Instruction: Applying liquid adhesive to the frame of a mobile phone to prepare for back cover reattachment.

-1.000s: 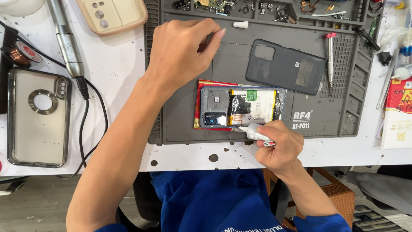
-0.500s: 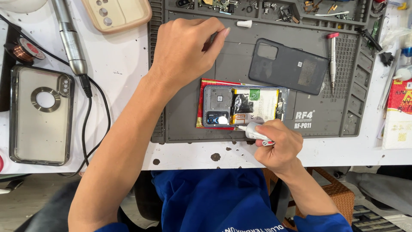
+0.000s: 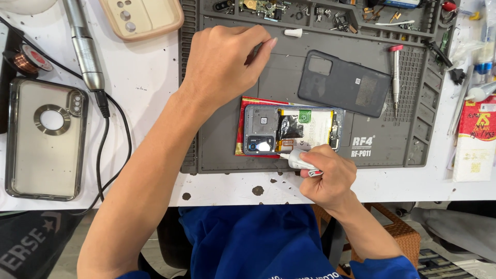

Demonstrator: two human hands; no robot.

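Glue tube [image 3: 299,161] pinched in my right hand [image 3: 326,177], nozzle at opened phone [image 3: 292,130] edge; left hand [image 3: 225,64] loosely curled, empty; next needs steady bead.

Worn white worktop [image 3: 155,88] with little dark pits and burn marks along its front edge, just below the fingers. A grey ridged repair mat [image 3: 289,165] covers most of it, with a parts tray strip [image 3: 361,10] along the back, up past the fingertips. Lighting is bright and even, no hard shadows anywhere. Under the front edge there's a woven wicker stool [image 3: 398,232], brownish orange, below and right of the fingers. Floor [image 3: 72,258] is dull grey down at the bottom left, with a dark bag or cloth [image 3: 31,243] lying in that corner.
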